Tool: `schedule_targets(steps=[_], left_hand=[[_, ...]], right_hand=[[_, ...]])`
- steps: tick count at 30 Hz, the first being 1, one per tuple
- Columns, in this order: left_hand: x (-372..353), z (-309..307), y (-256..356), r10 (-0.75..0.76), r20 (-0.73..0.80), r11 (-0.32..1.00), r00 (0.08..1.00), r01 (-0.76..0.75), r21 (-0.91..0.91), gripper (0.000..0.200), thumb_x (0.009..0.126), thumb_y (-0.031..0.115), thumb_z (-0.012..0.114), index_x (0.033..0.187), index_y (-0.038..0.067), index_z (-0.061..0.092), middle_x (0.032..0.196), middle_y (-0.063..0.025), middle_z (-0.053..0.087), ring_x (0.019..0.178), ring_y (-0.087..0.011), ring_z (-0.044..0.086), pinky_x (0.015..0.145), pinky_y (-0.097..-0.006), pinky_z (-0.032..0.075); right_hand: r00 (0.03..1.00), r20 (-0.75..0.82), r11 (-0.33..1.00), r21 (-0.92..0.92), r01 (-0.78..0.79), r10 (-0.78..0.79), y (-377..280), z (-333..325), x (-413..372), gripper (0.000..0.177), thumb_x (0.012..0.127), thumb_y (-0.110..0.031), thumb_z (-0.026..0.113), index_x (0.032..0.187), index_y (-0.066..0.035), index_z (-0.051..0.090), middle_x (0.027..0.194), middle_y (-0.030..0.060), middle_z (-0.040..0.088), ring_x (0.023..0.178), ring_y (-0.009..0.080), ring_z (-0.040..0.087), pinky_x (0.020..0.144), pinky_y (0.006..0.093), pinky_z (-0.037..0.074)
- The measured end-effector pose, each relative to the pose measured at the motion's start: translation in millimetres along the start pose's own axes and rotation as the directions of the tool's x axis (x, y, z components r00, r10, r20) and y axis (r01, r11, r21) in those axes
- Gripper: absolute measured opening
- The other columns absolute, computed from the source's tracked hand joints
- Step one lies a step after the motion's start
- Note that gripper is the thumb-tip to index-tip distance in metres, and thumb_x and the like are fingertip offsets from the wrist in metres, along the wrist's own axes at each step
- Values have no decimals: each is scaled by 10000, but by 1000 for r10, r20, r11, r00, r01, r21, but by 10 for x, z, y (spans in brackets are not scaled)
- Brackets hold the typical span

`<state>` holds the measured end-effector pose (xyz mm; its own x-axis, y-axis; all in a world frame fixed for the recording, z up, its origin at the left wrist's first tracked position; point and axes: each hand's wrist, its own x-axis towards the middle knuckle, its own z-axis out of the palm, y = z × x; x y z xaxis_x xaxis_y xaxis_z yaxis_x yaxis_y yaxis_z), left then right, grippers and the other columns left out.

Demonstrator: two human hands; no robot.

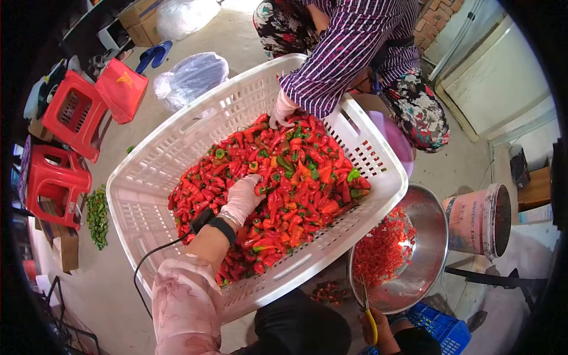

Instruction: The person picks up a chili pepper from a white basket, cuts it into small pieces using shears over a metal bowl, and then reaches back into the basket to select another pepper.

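A white plastic basket (142,160) full of small red peppers (307,207) stands in front of me. My left hand (241,200), in a thin clear glove, reaches into the pile with its fingers curled around a red pepper; the fingertips are partly hidden. Low at the right, my right hand (386,336) holds scissors (371,322) with yellow handles. Their blades point up over the rim of a steel bowl (435,236), which contains chopped red pepper (378,254). Across from me, another person's gloved hand (281,111) rests on the peppers at the far side.
Red stools (59,183) and a red bag (122,89) stand at the left beside green peppers (96,219) on the floor. A bucket (473,222) is right of the bowl, with a blue crate (441,328) below. Behind the basket lies a clear plastic bag (192,80).
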<state>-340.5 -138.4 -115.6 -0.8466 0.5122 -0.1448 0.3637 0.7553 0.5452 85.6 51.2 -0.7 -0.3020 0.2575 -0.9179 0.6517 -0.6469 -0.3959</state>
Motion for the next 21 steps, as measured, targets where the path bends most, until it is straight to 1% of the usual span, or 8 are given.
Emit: schedule_targets(steps=[3,4,5,6,7,10,19,21], left_hand=[[5,-69,141,-144,87,988,986,139,61,466,618,154,734,1026,54,534,934,-127,590,889,-293,567,766,-350,452],[15,64,-59,-149,50,951,988,157,-267,453,623,130,732,1018,31,534,889,-102,599,836,-261,580,733,-332,464],[15,184,-263,-167,16,812,986,146,-565,440,629,106,730,1009,8,533,843,-77,607,784,-230,593,701,-314,477],[-98,-86,7,-249,149,519,957,262,-814,382,640,42,713,977,-5,539,789,-34,597,679,-158,577,580,-266,483],[-138,-161,6,-248,148,520,957,261,-813,382,640,42,713,977,-5,539,789,-34,597,679,-158,577,580,-266,483],[-259,-390,64,-210,366,165,906,402,-900,318,691,-23,636,989,39,543,818,-52,618,638,-150,598,443,-243,453],[-86,-198,410,-150,450,24,880,458,-889,199,678,-44,626,852,-16,534,777,-99,615,556,-156,564,389,-247,413],[17,10,384,-241,381,162,893,424,-891,232,665,-25,648,869,-7,539,752,-74,606,546,-140,548,386,-243,402]], right_hand=[[997,33,988,-136,80,-76,95,-91,60,234,804,-80,584,1025,-57,513,658,-24,513,452,64,451,380,187,348],[995,16,988,-118,99,-98,123,-106,82,234,806,-82,580,1029,-55,512,660,-22,515,455,65,455,384,188,351],[993,1,988,-98,119,-119,146,-109,93,235,809,-84,577,1033,-54,512,662,-21,517,458,66,459,389,188,354],[993,1,988,-97,118,-119,135,-101,78,235,809,-84,577,1033,-54,512,662,-21,517,458,66,459,389,188,354],[995,5,992,-70,102,-102,100,-87,54,241,809,-84,578,1038,-51,510,664,-20,519,466,66,464,393,191,358],[996,3,996,-37,84,-84,179,-139,107,249,810,-89,581,1045,-46,509,668,-18,523,480,68,475,401,198,365],[997,-23,995,-68,76,-77,-38,52,17,238,800,-90,594,1021,-42,521,667,-17,531,467,73,472,392,204,359],[1000,-6,996,-88,14,-14,-66,57,-5,231,795,-81,598,1012,-47,527,666,-20,530,463,72,468,391,203,356]])
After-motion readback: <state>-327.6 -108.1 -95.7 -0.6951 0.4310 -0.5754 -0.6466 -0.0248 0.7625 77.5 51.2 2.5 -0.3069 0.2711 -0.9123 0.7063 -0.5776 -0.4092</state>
